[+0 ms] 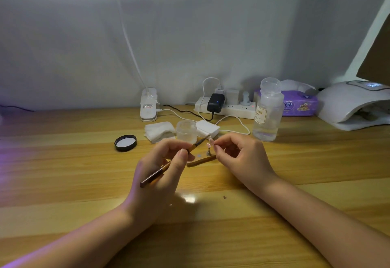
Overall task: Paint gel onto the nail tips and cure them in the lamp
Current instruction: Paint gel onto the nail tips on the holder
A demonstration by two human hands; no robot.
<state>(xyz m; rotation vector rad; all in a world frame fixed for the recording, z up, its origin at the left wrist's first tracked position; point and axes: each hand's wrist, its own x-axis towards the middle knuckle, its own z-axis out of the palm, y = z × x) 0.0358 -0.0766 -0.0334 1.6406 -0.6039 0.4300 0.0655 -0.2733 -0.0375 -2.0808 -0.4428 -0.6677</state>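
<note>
- The nail tip is tiny, glossy and pinkish, held up just above the desk at center, between the two hands. It's too small to make out its exact shape.
- Right hand has its fingertips pinched together right at the tip, other fingers curled in loosely.
- Left hand grips a thin brush like a pen, fingers curled round the glossy brown handle. The dark pointed bristle end aims up and right, nearly touching the tip.
- Under the tip there's a little metal stand and a brown wooden stick lying flat on the desk.
- Just behind the hands: a small frosted round jar, open, and its black round lid lying inner side up to the left.
- Soft white cotton pads sit left of the jar, and a neat white stack is on its right.
- Further right, a tall clear plastic bottle with a label, holding clear liquid.
- Far right edge: the smooth white domed curing lamp, with a purple tissue pack beside it.
- Far back by the wall: a white power strip with plugs and cables.
- The desk is shiny yellow wood with streaky grain.
</note>
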